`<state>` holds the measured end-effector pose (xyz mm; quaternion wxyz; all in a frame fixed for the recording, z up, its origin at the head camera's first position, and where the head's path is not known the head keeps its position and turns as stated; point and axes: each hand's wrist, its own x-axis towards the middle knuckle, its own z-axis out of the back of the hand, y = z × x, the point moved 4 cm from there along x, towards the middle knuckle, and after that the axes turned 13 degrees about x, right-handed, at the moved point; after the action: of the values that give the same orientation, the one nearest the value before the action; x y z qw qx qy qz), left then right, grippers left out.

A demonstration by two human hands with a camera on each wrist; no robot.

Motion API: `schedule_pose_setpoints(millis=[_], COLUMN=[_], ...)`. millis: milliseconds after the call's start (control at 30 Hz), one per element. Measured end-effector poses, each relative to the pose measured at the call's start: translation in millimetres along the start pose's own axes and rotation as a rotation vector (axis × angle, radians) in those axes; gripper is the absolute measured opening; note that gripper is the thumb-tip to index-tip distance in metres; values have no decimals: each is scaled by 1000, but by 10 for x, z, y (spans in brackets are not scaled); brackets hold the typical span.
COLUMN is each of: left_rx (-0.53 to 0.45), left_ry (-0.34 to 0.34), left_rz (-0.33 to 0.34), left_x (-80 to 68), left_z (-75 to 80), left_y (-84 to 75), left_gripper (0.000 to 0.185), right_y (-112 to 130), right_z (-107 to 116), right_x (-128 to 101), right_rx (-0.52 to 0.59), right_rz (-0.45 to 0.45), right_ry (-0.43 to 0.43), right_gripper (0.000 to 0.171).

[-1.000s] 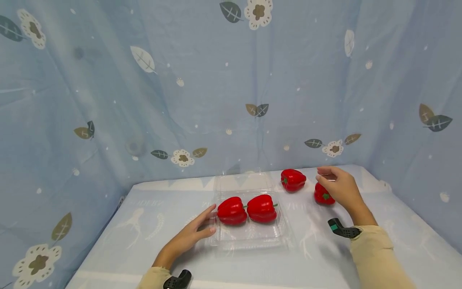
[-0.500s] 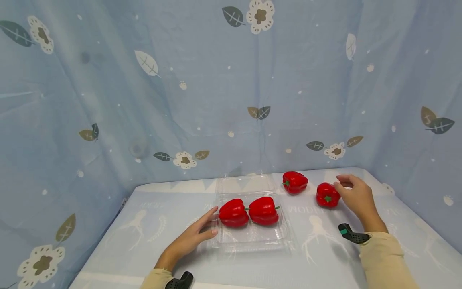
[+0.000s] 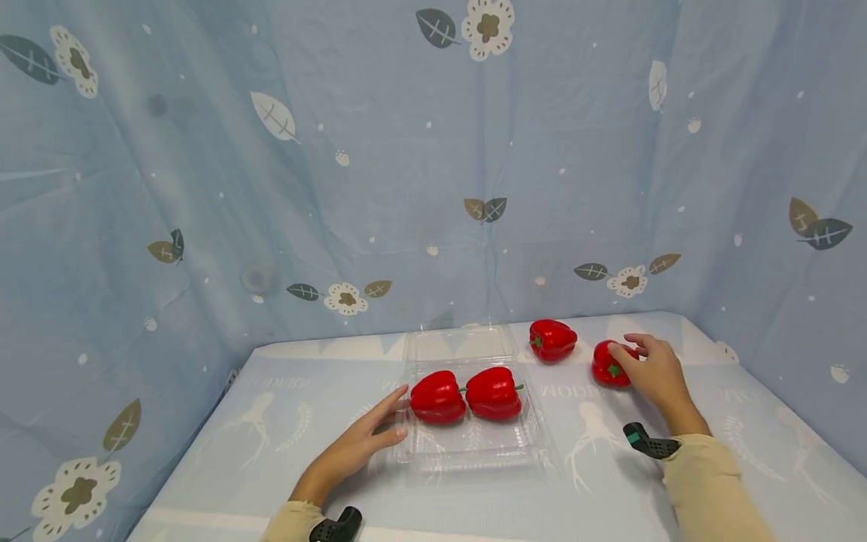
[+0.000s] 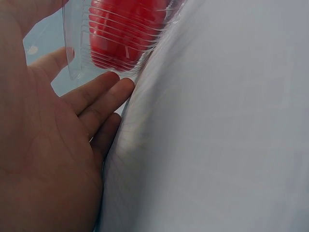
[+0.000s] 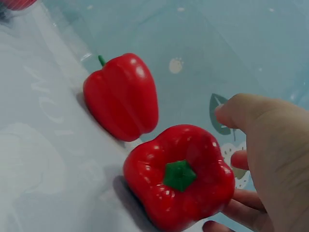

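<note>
The pepper (image 3: 607,366) our right hand (image 3: 655,374) reaches for sits near the far right of the desk (image 3: 284,421), green stem turned toward us, and in the right wrist view (image 5: 179,176) the fingers (image 5: 241,211) curl round its far side and under it while the thumb (image 5: 236,112) arches over the top (we cannot tell whether the thumb actually touches the skin, but the lower fingers do). Just beside it, to the left and a little farther back, lies a second pepper (image 3: 552,339) on its side, apart from the first; the right wrist view shows it (image 5: 122,96) with its stem pointing up and away. Toward the middle of the desk stands a clear plastic box (image 3: 474,444) with its lid folded open behind it, and two more peppers (image 3: 437,396) (image 3: 493,392) lie side by side in it, touching or nearly so. Our left hand (image 3: 357,446) lies flat on the desk at the box's left edge, fingers straight and relaxed, their tips (image 4: 113,92) against the ribbed plastic wall with red showing through it. Both forearms wear pale sleeves (image 3: 711,482), each with a dark strap at the wrist. A blue cloth with leaves and flowers (image 3: 271,188) hangs behind and around the desk.
</note>
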<state>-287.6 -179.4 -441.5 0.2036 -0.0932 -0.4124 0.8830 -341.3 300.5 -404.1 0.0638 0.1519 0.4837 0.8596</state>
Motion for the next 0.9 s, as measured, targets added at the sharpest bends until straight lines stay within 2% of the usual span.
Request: schedule_pose_setpoints(millis=[233, 900], left_rx=[9, -8], left_ry=[1, 4], left_rz=[3, -27], left_x=[-4, -8], left_z=[4, 17], left_y=[-16, -10], left_gripper=[65, 65], right_y=[-67, -169], right_z=[-71, -154], right_x=[9, 3], right_rx=[0, -5], right_rz=[-36, -86], right_ry=[12, 67], right_gripper=[82, 88])
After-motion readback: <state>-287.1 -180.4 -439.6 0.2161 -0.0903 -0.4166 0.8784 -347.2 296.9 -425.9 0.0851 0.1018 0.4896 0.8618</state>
